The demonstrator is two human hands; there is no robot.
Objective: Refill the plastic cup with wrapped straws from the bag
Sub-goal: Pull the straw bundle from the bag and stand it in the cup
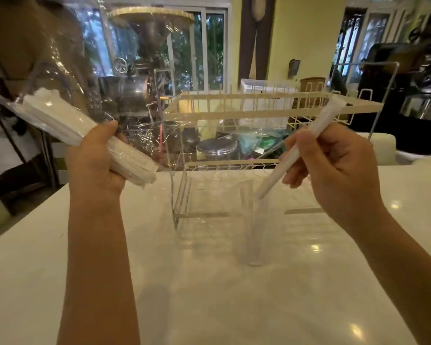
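My left hand (pixel 97 160) grips a clear plastic bag (pixel 139 78) around a bundle of white wrapped straws (pixel 60 120), held up at the left. My right hand (pixel 334 170) holds a small bunch of wrapped straws (pixel 306 143) slanted down to the left. Their lower tips sit just above the rim of a clear plastic cup (pixel 255 235), which stands upright on the white table (pixel 209 295). The cup is faint and blurred; I cannot tell whether it holds anything.
A white wire dish rack (pixel 259 110) stands on the table right behind the cup. Jars and a metal lid show through it. A dark metal machine (pixel 135 83) stands behind the bag, another at the far right.
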